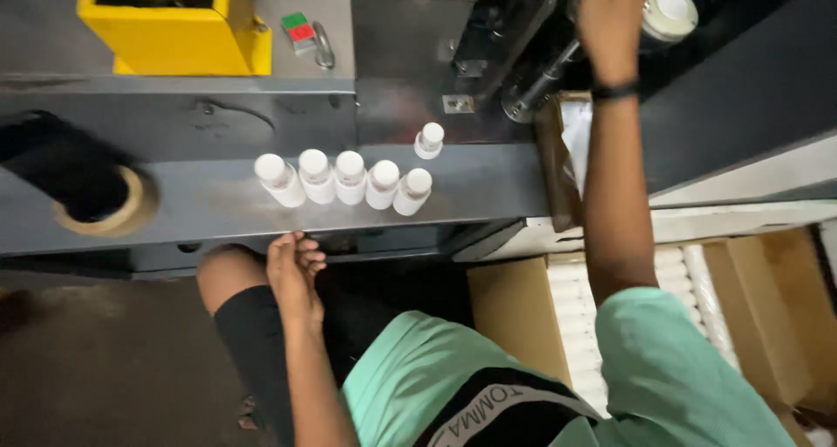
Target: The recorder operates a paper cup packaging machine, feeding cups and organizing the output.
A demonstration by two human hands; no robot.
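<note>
Several small white bottles (349,178) with white caps stand in a row on a grey metal machine ledge (218,207); one more bottle (428,140) stands apart behind them. My left hand (295,268) rests at the ledge's front edge below the row, fingers loosely curled, holding nothing. My right hand (608,20) is stretched far forward into the machine's dark mechanism at the top, near a roll of tape (670,11); its fingers run out of view. A black band circles that wrist.
A yellow machine housing (174,37) sits top left with a red and green switch (298,27) beside it. A tape roll core (113,207) lies on the ledge at left. An open cardboard box (514,316) of packed white bottles stands at lower right.
</note>
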